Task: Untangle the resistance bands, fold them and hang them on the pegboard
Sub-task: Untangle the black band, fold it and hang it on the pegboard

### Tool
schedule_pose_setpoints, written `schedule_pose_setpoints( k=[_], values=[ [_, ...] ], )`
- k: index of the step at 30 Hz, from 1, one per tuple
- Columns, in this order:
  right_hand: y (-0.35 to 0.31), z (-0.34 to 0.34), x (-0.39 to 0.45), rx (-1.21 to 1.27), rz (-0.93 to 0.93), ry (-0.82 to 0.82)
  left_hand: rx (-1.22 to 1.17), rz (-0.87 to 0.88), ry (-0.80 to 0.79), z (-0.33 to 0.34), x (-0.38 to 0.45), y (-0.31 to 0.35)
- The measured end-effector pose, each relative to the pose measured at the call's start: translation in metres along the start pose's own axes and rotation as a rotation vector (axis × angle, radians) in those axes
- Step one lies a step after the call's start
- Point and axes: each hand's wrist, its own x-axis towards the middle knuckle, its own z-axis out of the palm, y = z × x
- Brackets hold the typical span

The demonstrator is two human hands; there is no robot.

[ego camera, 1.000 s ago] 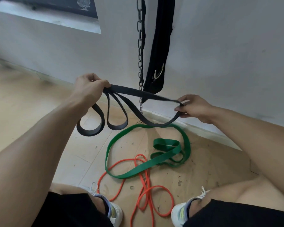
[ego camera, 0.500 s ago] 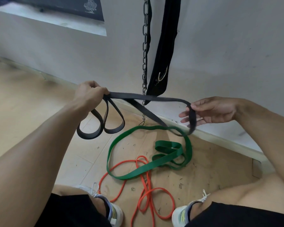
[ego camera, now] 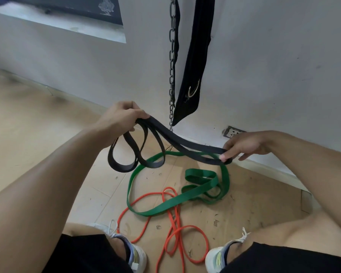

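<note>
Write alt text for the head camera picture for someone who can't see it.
A person holds a black resistance band between the left hand and the right hand, its loops hanging below the left hand. On the wooden floor between their shoes lie a green band and an orange band, crossing each other. A chain and a black strap hang on the white wall.

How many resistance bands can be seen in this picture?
3. The black band is held in the air between the left hand and right hand. The green band and orange band lie tangled on the floor.
</note>
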Motion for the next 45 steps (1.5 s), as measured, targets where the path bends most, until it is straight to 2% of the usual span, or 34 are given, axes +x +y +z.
schedule_pose_setpoints(
  k=[4, 7, 13, 16, 21, 28, 38, 45],
  values=[
    [-0.012, 0.007, 0.005, -0.138, 0.019, 0.003, -0.069, 0.044, -0.134, 0.009, -0.012, 0.012],
    [-0.026, 0.014, 0.002, -0.258, -0.075, -0.033, -0.091, 0.100, -0.222, 0.017, -0.022, 0.019],
    [-0.074, 0.043, -0.013, -0.039, -0.492, 0.111, -0.055, 0.157, -0.286, 0.031, -0.028, 0.018],
    [-0.087, 0.055, -0.014, 0.011, -0.582, 0.149, -0.068, 0.164, -0.290, 0.031, -0.027, 0.019],
    [-0.089, 0.058, -0.012, 0.126, -0.638, 0.319, -0.050, 0.166, -0.277, 0.029, -0.027, 0.020],
    [-0.082, 0.043, -0.019, 0.180, -0.659, 0.382, 0.154, 0.184, -0.269, 0.026, -0.028, 0.020],
    [-0.078, 0.035, -0.025, 0.240, -0.672, 0.498, 0.211, 0.213, -0.162, 0.030, -0.026, 0.018],
    [-0.086, 0.040, -0.033, 0.236, -0.736, 0.552, 0.226, 0.236, -0.170, 0.030, -0.026, 0.018]
  ],
)
